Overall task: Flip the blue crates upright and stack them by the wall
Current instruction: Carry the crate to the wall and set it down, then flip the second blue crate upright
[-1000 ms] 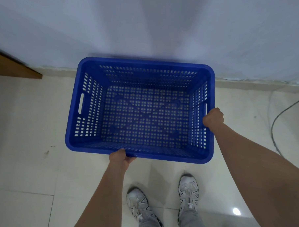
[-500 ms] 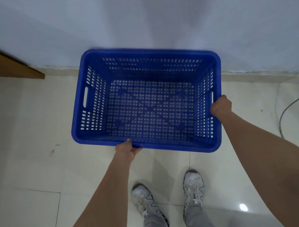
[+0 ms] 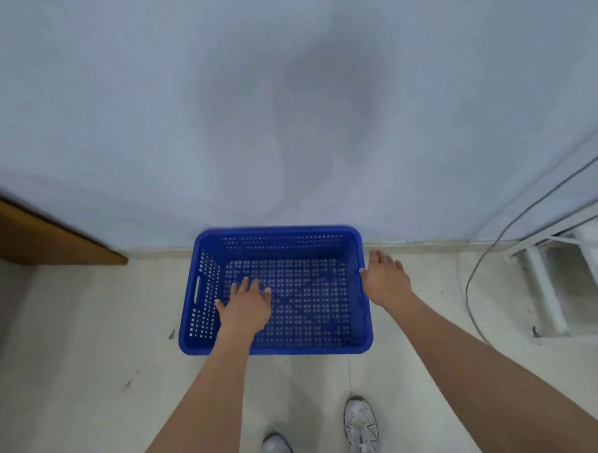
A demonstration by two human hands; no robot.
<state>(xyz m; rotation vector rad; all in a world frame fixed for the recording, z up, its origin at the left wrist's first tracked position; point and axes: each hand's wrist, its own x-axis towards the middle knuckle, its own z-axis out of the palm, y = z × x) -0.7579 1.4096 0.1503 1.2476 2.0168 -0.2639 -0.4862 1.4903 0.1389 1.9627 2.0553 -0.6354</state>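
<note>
Both hands have let go – the blue crate [image 3: 296, 343] now sits upright by the wall [image 3: 285, 107], left hand [image 3: 246, 305] and right hand [image 3: 385, 279] open, holding nothing.

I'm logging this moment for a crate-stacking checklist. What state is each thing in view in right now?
blue crate: upright, open side up, empty, on the floor against the wall.
left hand: open, fingers spread, over the crate's inside, holding nothing.
right hand: open, beside the crate's right rim; touching or not, cannot tell.
grey cable: loose, hanging down the wall to the floor.
white shoes: planted on the tile floor.
</note>
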